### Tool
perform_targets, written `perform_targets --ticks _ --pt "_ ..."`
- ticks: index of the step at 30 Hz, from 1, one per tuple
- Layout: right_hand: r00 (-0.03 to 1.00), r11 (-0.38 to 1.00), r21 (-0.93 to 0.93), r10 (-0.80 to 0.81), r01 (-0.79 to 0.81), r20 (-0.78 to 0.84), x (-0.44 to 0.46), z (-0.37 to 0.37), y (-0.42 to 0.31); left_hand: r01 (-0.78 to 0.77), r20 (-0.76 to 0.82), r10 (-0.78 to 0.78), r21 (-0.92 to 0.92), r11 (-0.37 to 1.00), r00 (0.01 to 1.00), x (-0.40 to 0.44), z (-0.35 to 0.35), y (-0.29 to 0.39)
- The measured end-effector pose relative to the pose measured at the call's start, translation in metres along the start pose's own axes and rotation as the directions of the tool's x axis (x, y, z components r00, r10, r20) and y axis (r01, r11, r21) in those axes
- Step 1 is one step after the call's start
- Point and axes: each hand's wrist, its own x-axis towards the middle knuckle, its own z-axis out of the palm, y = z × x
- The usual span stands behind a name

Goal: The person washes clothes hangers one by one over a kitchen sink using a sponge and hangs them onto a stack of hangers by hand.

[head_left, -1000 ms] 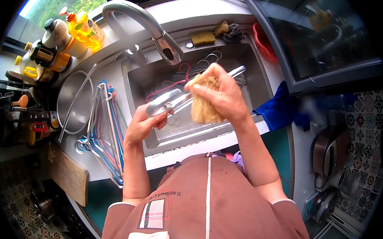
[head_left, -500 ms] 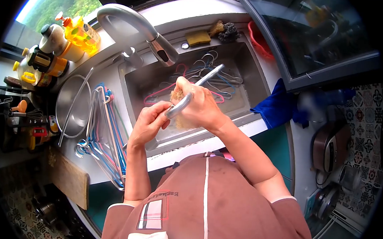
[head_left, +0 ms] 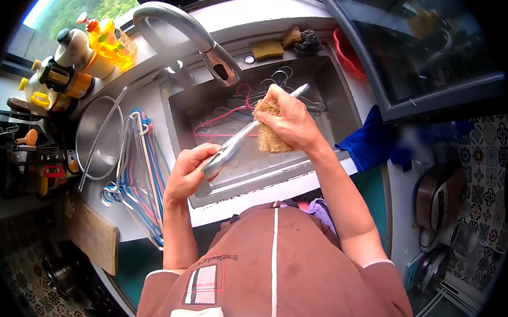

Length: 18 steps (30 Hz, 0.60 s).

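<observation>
My left hand [head_left: 190, 169] is closed on the near end of a long silver metal bar [head_left: 234, 146], which slants up and away to the right over the sink. My right hand [head_left: 293, 120] grips a tan, fibrous scrubbing pad [head_left: 273, 138] and presses it against the bar's upper part. The bar's far tip shows beyond my right hand. Below, a pink hanger [head_left: 221, 122] and several thin silver hangers lie in the metal sink [head_left: 349, 103].
A faucet [head_left: 183, 20] arches over the sink's left side. Several hangers [head_left: 141, 181] are bundled left of it, near a metal bowl [head_left: 97, 133]. Bottles [head_left: 113, 45] line the window. A yellow sponge [head_left: 266, 49], red basin [head_left: 348, 54] and blue cloth [head_left: 367, 141] surround the sink.
My right hand and the pad have moved right, away from my left hand. The silver piece has turned, so its curved near end now looks straight. My left hand has shifted slightly down and left.
</observation>
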Motion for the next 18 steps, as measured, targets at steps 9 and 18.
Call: perform_targets --ticks 9,18 --pt "0.998 0.994 0.091 -0.058 0.056 0.020 -0.018 0.007 -0.037 0.018 0.029 -0.016 -0.074 0.997 0.999 -0.001 -0.002 0.004" --pt "0.977 0.981 -0.119 -0.169 0.154 -0.126 -0.023 0.014 -0.036 0.024 -0.067 -0.027 -0.050 0.998 0.997 -0.017 -0.006 -0.005"
